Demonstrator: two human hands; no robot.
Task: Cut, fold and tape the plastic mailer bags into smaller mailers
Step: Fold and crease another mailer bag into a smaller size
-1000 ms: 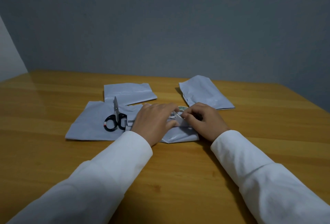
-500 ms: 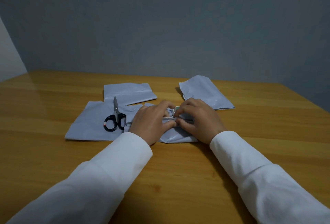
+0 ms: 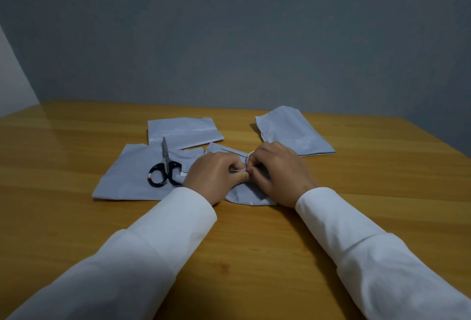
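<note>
My left hand (image 3: pixel 216 174) and my right hand (image 3: pixel 277 172) meet fingertip to fingertip over a small folded grey mailer piece (image 3: pixel 244 196) in the middle of the wooden table (image 3: pixel 254 243). Between them they pinch a thin pale strip (image 3: pixel 240 170) that looks like tape, right on top of the piece. The hands hide most of that piece. Just behind my right fingers shows the rim of a tape roll (image 3: pixel 250 154). Black-handled scissors (image 3: pixel 165 169) lie shut on a larger grey mailer sheet (image 3: pixel 127 177) left of my left hand.
A cut grey mailer piece (image 3: pixel 183 132) lies behind the scissors. Another grey mailer (image 3: pixel 293 131) lies at the back right. A grey wall stands behind the table's far edge. Bare wood runs along the near side under my sleeves.
My right hand has slid left and my left fingers have curled in, so the two hands now touch over the folded piece. The pale strip that stood up between them is pressed low.
</note>
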